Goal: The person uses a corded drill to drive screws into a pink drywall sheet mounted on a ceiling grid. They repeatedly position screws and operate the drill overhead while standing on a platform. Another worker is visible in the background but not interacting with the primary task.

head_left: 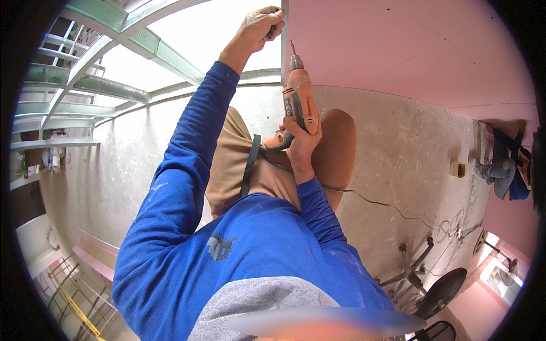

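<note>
My right hand (304,139) is wrapped round an orange and black corded power drill (302,99), held above my knees. Its chuck and thin bit point away from me, toward the edge of a pink board (398,45). My left hand (263,27) reaches far forward on a stretched arm, fingers curled, with the fingertips at that same board edge. Something small and dark shows inside the curled fingers, too little of it to name. The bit's tip stands apart from the left hand, a short way below it.
A pale metal frame (133,42) with crossing bars rises at upper left. The drill's dark cord (387,203) trails right over the concrete floor (392,136). Another person (506,170) is at far right, near a small open carton (457,169). A black-seated chair (443,292) stands lower right.
</note>
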### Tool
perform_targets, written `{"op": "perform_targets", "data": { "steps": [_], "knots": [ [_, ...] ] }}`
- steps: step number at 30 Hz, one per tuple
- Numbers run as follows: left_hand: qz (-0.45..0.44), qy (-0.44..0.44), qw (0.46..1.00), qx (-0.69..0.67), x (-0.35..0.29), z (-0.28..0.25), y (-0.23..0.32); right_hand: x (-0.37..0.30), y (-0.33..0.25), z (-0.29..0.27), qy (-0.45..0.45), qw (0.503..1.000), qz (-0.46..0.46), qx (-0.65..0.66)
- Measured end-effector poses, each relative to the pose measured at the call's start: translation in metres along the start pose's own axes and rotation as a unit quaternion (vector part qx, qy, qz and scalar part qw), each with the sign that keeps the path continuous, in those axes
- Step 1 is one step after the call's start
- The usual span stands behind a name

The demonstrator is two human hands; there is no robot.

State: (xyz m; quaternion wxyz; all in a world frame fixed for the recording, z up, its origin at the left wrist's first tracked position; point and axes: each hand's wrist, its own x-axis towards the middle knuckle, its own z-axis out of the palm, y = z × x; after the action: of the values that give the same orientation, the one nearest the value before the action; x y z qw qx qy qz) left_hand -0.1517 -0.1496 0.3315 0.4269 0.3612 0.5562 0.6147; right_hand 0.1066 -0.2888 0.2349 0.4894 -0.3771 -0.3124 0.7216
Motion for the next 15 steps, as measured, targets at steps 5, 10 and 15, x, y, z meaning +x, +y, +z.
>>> {"op": "perform_targets", "data": {
  "steps": [5, 10, 15],
  "knots": [
    [0.003, -0.005, 1.0, 0.002, 0.0, 0.0, 0.001, 0.002, 0.004, -0.001, 0.002, 1.0, -0.027, 0.006],
    [-0.003, -0.01, 1.0, 0.0, 0.001, -0.002, 0.0, 0.006, 0.005, 0.001, -0.001, 0.999, -0.028, -0.025],
    [-0.003, 0.018, 1.0, 0.007, 0.003, -0.001, -0.002, 0.012, -0.002, 0.005, -0.013, 1.0, 0.006, -0.02]
  ]
}}
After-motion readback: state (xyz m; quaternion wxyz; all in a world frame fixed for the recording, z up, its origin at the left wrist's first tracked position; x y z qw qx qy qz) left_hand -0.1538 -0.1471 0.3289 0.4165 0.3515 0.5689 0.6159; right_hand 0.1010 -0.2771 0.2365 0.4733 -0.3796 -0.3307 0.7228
